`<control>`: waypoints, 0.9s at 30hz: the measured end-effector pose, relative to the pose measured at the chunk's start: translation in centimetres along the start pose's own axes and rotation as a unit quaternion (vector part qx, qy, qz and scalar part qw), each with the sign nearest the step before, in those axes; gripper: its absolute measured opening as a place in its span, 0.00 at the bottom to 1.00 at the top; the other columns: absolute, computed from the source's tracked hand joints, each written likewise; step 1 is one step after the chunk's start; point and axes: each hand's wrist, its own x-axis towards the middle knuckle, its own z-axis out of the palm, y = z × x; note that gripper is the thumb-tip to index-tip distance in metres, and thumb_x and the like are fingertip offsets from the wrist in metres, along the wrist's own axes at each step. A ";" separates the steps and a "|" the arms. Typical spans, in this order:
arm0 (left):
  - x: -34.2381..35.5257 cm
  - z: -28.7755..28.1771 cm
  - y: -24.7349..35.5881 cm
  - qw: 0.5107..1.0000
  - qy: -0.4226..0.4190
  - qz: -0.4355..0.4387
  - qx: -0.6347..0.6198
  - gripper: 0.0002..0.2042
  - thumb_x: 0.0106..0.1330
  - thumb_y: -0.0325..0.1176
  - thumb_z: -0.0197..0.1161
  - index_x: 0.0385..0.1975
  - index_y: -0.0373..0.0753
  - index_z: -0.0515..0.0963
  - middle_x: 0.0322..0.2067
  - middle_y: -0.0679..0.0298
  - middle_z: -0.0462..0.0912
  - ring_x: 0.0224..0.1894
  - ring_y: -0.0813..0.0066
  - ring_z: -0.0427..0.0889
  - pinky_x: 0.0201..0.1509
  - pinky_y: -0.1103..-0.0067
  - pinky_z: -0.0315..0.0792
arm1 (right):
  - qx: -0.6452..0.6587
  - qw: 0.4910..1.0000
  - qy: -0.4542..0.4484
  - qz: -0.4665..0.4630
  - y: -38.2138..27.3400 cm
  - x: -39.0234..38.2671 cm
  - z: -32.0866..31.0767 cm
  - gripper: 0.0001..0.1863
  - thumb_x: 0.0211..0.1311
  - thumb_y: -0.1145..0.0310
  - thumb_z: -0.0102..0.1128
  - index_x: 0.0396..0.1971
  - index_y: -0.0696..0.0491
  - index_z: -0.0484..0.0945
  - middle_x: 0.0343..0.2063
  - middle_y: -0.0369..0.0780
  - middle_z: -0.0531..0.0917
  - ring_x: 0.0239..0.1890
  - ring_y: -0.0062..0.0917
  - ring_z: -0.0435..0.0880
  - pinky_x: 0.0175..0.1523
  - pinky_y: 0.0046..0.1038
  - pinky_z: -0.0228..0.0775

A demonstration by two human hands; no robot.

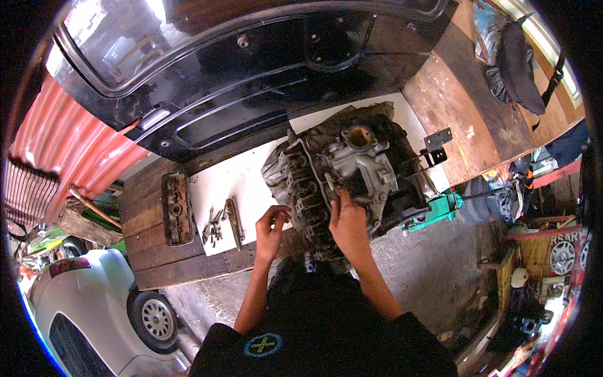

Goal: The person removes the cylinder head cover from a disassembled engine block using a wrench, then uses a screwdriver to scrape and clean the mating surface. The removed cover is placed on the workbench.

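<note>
A greasy metal engine assembly (379, 164) sits on a white board (206, 190) atop a plank bench, with a round rusty-looking opening at its top. My right hand (344, 223) reaches onto its middle, beside a long pale pipe, fingers bent around something hidden. My left hand (270, 229) is curled just left of the engine's near part, thumb and fingertips close together; whatever they might hold is too small to make out. Left on the board lie several bolts (213, 223) and a long metal piece (233, 220). A dirty rectangular cover (177, 207) rests farther left.
A black vehicle panel (226, 88) stands behind the bench (144, 232). A silver car (94, 314) is at lower left, beside red corrugated sheeting (75, 138). A black bag (515, 63) lies at upper right. A green metal stand (430, 213) and cluttered shelving (534, 283) are to the right.
</note>
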 end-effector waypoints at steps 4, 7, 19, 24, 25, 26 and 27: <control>-0.1 -0.4 0.9 1.000 -0.010 0.016 0.009 0.07 0.69 0.25 0.54 0.40 0.31 0.78 0.30 0.60 0.82 0.33 0.76 0.81 0.40 0.79 0.75 | 0.043 0.999 0.009 0.024 -0.7 0.7 -0.7 0.12 0.66 0.70 0.54 0.46 0.57 0.72 0.23 0.53 0.80 0.27 0.50 0.81 0.31 0.45 0.69; 0.0 -1.1 1.7 0.999 -0.008 0.003 0.031 0.07 0.70 0.25 0.53 0.40 0.31 0.78 0.31 0.59 0.83 0.33 0.76 0.81 0.40 0.78 0.75 | 0.041 0.998 0.054 0.012 -0.6 0.3 -0.8 0.11 0.68 0.69 0.53 0.47 0.57 0.72 0.28 0.54 0.82 0.30 0.52 0.81 0.35 0.46 0.70; 0.6 -1.6 0.1 0.999 -0.030 0.019 0.015 0.08 0.70 0.26 0.53 0.40 0.30 0.78 0.29 0.59 0.83 0.32 0.76 0.81 0.40 0.78 0.75 | -0.007 0.999 -0.027 0.029 -1.0 -0.2 -0.5 0.14 0.64 0.70 0.55 0.48 0.57 0.73 0.24 0.53 0.82 0.28 0.49 0.82 0.34 0.46 0.73; 1.0 -1.1 1.1 0.999 -0.041 0.009 -0.010 0.09 0.71 0.27 0.51 0.40 0.30 0.78 0.30 0.62 0.81 0.33 0.78 0.77 0.41 0.80 0.71 | 0.005 1.000 -0.012 -0.010 0.0 0.3 -2.7 0.12 0.65 0.70 0.55 0.46 0.57 0.75 0.26 0.52 0.82 0.30 0.51 0.82 0.36 0.45 0.73; 1.0 -1.2 1.1 0.999 -0.041 0.004 -0.004 0.09 0.71 0.28 0.51 0.40 0.30 0.78 0.30 0.62 0.81 0.33 0.78 0.77 0.41 0.80 0.71 | 0.006 1.000 -0.016 0.011 -0.1 0.0 -3.1 0.11 0.65 0.70 0.55 0.45 0.57 0.76 0.28 0.52 0.83 0.32 0.52 0.82 0.38 0.44 0.73; 1.0 -1.4 0.9 0.999 -0.040 -0.001 0.003 0.09 0.72 0.28 0.52 0.40 0.31 0.78 0.30 0.62 0.81 0.33 0.78 0.77 0.41 0.80 0.71 | 0.008 0.999 -0.019 0.031 -0.3 -0.1 -3.2 0.11 0.65 0.71 0.55 0.44 0.58 0.76 0.29 0.52 0.83 0.33 0.53 0.82 0.39 0.43 0.73; 0.8 -1.6 0.7 0.999 -0.039 -0.007 0.009 0.09 0.72 0.29 0.52 0.40 0.31 0.78 0.30 0.62 0.81 0.33 0.78 0.77 0.40 0.80 0.71 | 0.002 0.999 -0.017 0.036 -0.3 -0.1 -2.9 0.11 0.65 0.71 0.55 0.45 0.57 0.75 0.28 0.52 0.83 0.31 0.52 0.82 0.38 0.44 0.73</control>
